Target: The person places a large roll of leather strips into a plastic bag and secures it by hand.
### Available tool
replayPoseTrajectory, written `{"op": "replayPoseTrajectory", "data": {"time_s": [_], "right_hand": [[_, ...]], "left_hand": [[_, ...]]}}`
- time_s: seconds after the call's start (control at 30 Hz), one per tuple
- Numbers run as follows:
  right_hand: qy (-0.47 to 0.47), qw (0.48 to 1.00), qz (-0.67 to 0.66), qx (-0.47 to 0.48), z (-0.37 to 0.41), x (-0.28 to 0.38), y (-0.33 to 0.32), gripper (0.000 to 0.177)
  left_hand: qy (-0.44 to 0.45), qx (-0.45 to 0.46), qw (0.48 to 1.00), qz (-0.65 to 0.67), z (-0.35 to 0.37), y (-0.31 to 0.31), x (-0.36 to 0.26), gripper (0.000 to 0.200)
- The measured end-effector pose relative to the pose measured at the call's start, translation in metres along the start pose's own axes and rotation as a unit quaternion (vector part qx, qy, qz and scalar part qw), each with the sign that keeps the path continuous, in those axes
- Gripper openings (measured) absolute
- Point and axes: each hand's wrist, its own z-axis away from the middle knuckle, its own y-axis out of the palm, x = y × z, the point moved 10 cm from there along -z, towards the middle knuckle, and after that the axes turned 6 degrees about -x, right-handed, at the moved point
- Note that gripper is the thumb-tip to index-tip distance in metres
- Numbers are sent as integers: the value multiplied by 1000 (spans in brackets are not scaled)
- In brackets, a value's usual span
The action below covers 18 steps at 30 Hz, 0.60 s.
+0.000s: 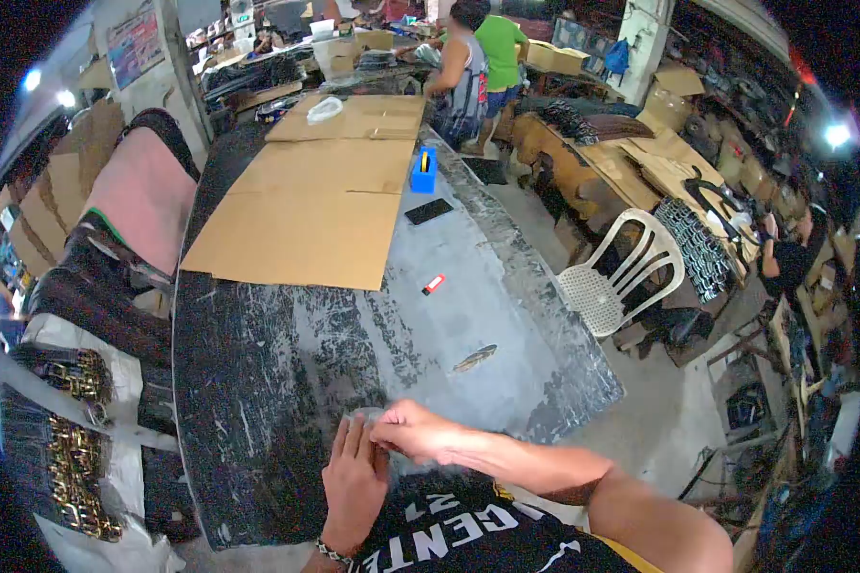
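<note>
At the near edge of the worn black-and-grey worktable, my two hands are close together. My right hand is closed in a pinch, with a bit of clear, plastic-like material showing by its fingertips. Beside it, my left hand has its fingers stretched out, nearly side by side, against the same spot. Most of what lies between the hands is hidden. Farther up the table are a small red-and-white item, a black phone-like slab and a blue holder with something yellow inside.
Large cardboard sheets cover the table's far half, with a white plastic bundle on top. A white plastic chair stands right. Two people work at the back. Bunches of dark straps with metal buckles hang at left.
</note>
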Motion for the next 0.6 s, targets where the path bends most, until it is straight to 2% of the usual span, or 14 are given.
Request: {"op": "replayPoseTrajectory", "data": {"time_s": [0.17, 0.27, 0.33, 0.37, 0.4, 0.43, 0.47, 0.5, 0.53, 0.57, 0.6], "right_hand": [[-4, 1000, 22, -3, -10, -10, -2, 37], [1, 1000, -13, 3, -13, -8, 1, 35], [-8, 1000, 18, -20, -17, 3, -5, 33], [-71, 995, 70, -26, -23, 14, -4, 31], [-64, 992, 105, 0, -28, 14, -5, 29], [-126, 982, 140, 17, -31, 25, -1, 31], [-193, 970, 140, 47, -25, 41, 9, 26], [-241, 960, 135, 42, -46, 25, 4, 22], [-219, 964, 149, 36, -34, 40, -1, 19], [-124, 988, 96, -3, -41, 25, -21, 16], [-180, 974, 105, -84, -57, 11, -45, 25]], "left_hand": [[12, 1, 1000, -7, 3, 8, 5, 36], [4, 17, 1000, -22, 0, 8, 12, 35], [-58, 39, 998, 5, -7, 7, 23, 33], [-69, 44, 997, 6, -12, 3, 22, 33], [-108, 78, 991, 24, -15, 3, 28, 31], [-151, 114, 981, 42, -13, 7, 35, 30], [-145, 90, 984, 53, -10, 9, 46, 28], [-135, 63, 987, 63, -8, 14, 61, 27], [-142, 57, 984, 95, -11, 15, 73, 25], [-146, 45, 980, 125, -16, 13, 85, 24], [-154, 42, 980, 121, -18, 12, 101, 24]]}}
